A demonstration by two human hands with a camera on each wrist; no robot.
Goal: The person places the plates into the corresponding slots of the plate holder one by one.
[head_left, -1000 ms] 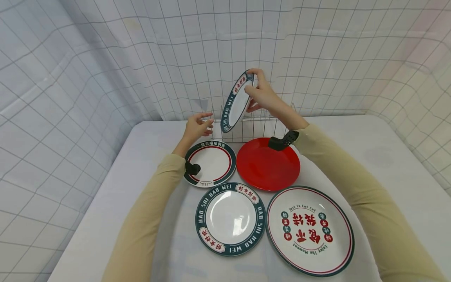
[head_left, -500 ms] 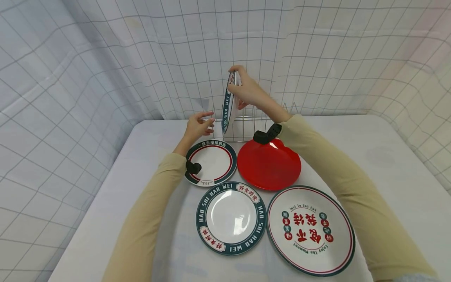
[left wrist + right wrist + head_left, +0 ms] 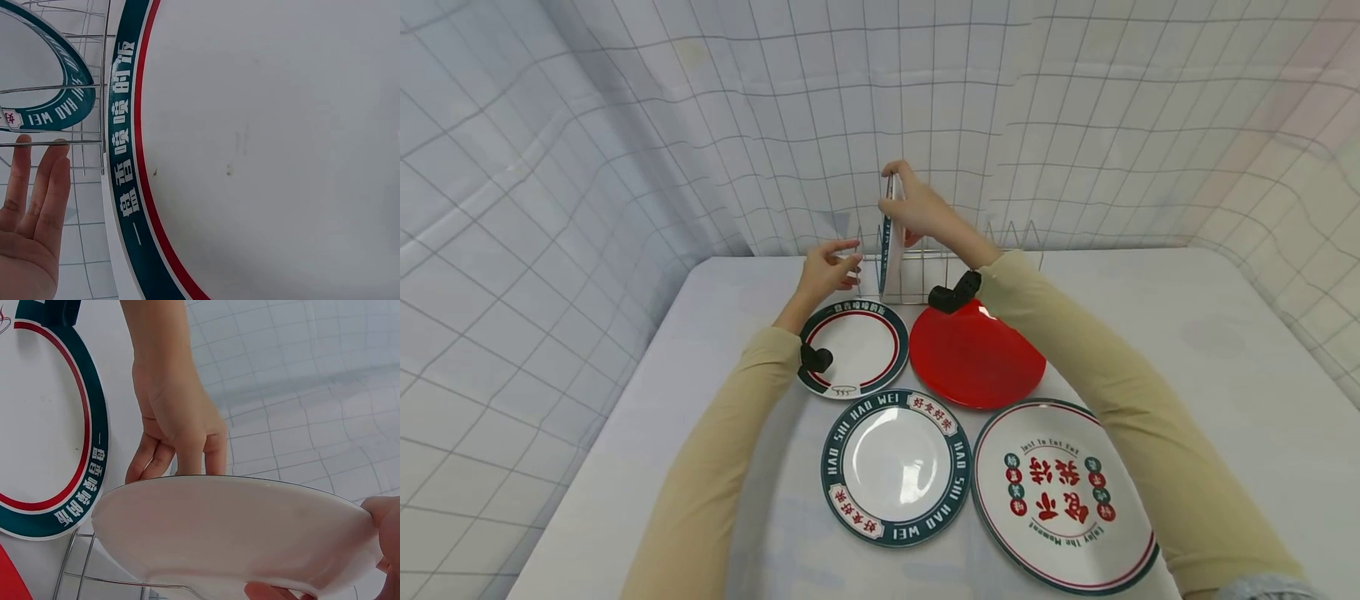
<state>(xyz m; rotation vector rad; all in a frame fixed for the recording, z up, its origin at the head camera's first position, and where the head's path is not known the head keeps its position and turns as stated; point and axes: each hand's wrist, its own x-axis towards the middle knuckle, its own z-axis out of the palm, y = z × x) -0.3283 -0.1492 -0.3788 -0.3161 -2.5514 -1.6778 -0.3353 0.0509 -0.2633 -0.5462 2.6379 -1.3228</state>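
My right hand (image 3: 917, 204) pinches the upper edge of a plate (image 3: 886, 254) with a dark green lettered rim, thumb on one face and fingers on the other. The plate stands nearly upright, edge-on in the head view, its lower part among the wires at the left of a wire dish rack (image 3: 925, 279). In the right wrist view its pale back (image 3: 231, 531) shows. My left hand (image 3: 826, 271) is at the rack's left end, fingers extended; in the left wrist view its fingertips (image 3: 22, 140) meet a rack wire beside the plate's green rim (image 3: 75, 103).
Before the rack lie a green-rimmed white plate with a red ring (image 3: 853, 346) and a red plate (image 3: 977, 358). Nearer are a HAO SHI HAO WEI plate (image 3: 895, 467) and a large plate with red characters (image 3: 1060, 500). A grid-patterned curtain (image 3: 940, 100) hangs behind.
My right hand has moved left and then down with the plate, turning it from slanted to nearly upright, lower into the rack. My left hand has stayed at the rack's left end.
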